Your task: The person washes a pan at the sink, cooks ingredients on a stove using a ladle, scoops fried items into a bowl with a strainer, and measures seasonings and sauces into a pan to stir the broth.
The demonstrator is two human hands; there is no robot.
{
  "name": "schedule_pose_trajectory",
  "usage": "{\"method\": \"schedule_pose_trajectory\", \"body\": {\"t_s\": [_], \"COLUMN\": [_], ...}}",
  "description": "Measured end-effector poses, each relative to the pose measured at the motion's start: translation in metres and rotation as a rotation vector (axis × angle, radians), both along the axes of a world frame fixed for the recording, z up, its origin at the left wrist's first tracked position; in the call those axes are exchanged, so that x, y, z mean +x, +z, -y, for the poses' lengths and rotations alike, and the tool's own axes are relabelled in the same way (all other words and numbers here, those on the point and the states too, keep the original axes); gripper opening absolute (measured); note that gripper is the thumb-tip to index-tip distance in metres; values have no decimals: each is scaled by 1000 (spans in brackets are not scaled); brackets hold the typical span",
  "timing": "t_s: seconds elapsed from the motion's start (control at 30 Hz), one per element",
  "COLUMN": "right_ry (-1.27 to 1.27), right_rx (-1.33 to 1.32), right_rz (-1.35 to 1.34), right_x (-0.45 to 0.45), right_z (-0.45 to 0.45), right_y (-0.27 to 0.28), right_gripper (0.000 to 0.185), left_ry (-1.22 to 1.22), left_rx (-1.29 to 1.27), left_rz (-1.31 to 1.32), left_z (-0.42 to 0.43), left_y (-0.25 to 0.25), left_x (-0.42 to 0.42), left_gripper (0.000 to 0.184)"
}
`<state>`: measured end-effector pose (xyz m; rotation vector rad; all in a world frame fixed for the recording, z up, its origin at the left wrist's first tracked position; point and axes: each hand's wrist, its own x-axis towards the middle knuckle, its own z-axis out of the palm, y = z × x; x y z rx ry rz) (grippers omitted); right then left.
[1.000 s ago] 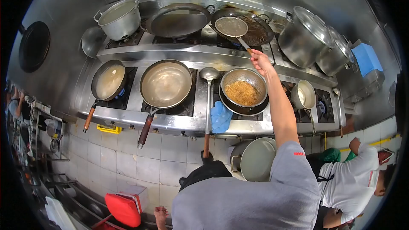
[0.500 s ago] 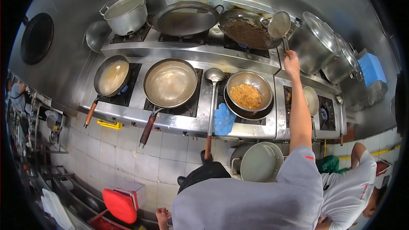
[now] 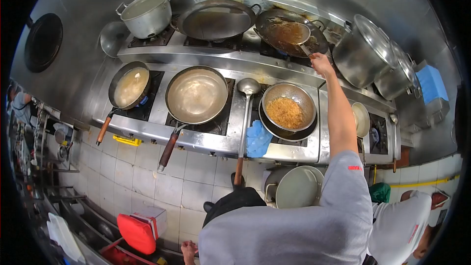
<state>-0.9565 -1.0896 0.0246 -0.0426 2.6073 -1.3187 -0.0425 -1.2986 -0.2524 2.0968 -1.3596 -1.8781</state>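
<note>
My right hand is closed around the handle of a round mesh strainer, with my arm stretched out over the stove. The strainer's bowl lies over or in a dark wok on the back row, which holds brown liquid; I cannot tell how deep it dips. Down by my side hangs my left hand, its fingers loosely curled and nothing visible in them. Nearer me, a metal bowl with golden-brown crumbly food sits in a dark pan. A long ladle lies left of it.
Two wooden-handled pans stand on the front burners. Behind them are a pot and a wide pan. Lidded stockpots rise at right. A large pot stands below. Another person is at right.
The strainer has moved left and down, from beyond the wok's right edge to over the wok. My right hand went left with it. The other person's raised arm has dropped.
</note>
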Motion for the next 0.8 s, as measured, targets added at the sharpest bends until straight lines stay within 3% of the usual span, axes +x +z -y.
{"method": "schedule_pose_trajectory", "body": {"t_s": [0.53,0.7,0.8], "right_ry": [61,21,-21], "right_rx": [-551,-573,-407], "right_rz": [153,87,-92], "right_x": [64,88,77], "right_z": [24,9,-16], "right_y": [-14,-4,0], "right_gripper": [40,39,38], "left_ry": [-106,-102,-89], "left_rx": [-21,-25,-20], "left_rz": [51,43,30], "left_z": [28,37,35], "left_y": [4,7,8], "left_x": [-11,-19,-20], "left_gripper": [18,18,18]}}
